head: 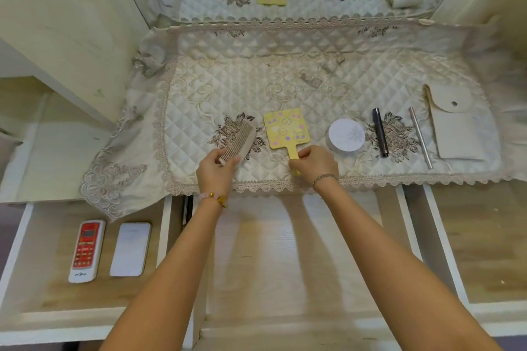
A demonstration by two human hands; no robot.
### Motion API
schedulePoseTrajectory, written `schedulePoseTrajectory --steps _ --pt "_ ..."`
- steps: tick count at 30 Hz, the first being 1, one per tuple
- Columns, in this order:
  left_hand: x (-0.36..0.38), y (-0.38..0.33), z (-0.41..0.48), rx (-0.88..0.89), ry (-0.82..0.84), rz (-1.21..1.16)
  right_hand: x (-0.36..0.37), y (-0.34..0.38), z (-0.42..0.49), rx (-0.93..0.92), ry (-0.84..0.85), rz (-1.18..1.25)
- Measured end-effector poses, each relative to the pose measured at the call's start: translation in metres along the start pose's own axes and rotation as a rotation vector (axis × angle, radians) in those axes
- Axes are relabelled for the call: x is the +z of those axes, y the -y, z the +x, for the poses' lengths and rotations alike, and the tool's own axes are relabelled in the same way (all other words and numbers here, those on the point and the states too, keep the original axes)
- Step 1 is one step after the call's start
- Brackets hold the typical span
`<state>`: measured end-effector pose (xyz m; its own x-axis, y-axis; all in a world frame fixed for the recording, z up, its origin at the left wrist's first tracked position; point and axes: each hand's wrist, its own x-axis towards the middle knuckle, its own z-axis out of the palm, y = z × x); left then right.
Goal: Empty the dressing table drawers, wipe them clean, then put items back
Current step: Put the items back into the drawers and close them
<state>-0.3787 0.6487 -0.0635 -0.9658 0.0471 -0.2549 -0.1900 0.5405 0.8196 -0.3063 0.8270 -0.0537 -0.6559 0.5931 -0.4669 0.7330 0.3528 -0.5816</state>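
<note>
While the quilted lace cloth [256,79] is covering the dressing surface across the middle of the frame, open drawers [285,265] are standing pulled out along the bottom edge. The left drawer [51,293] is holding a red-and-white remote [86,250] and a white power bank [130,249] side by side. At the cloth's lower centre, the right hand [315,165] is keeping its grip pinched on the handle of a yellow hand mirror [286,128], and the left hand [215,172] is clamping its grip on a beige comb [239,141] just beside it.
</note>
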Motion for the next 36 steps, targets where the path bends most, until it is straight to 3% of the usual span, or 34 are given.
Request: schedulePoseTrajectory --steps 5,9,16,27,36 --pt "-0.013 -0.005 -0.014 -0.113 0.094 -0.306 -0.015 -0.010 -0.014 0.143 0.120 0.546" --pt "-0.022 -0.014 -0.029 -0.178 0.198 -0.508 -0.030 -0.021 -0.041 0.123 0.083 0.782" --pt "-0.009 -0.037 -0.075 -0.180 0.364 -0.646 -0.062 -0.083 -0.093 0.134 -0.066 0.913" --pt "0.068 -0.047 -0.160 -0.140 0.599 -0.521 -0.117 -0.187 -0.135 0.203 -0.247 0.980" --pt "0.184 -0.056 -0.254 -0.265 0.599 -0.478 -0.190 -0.305 -0.130 0.223 -0.175 0.893"
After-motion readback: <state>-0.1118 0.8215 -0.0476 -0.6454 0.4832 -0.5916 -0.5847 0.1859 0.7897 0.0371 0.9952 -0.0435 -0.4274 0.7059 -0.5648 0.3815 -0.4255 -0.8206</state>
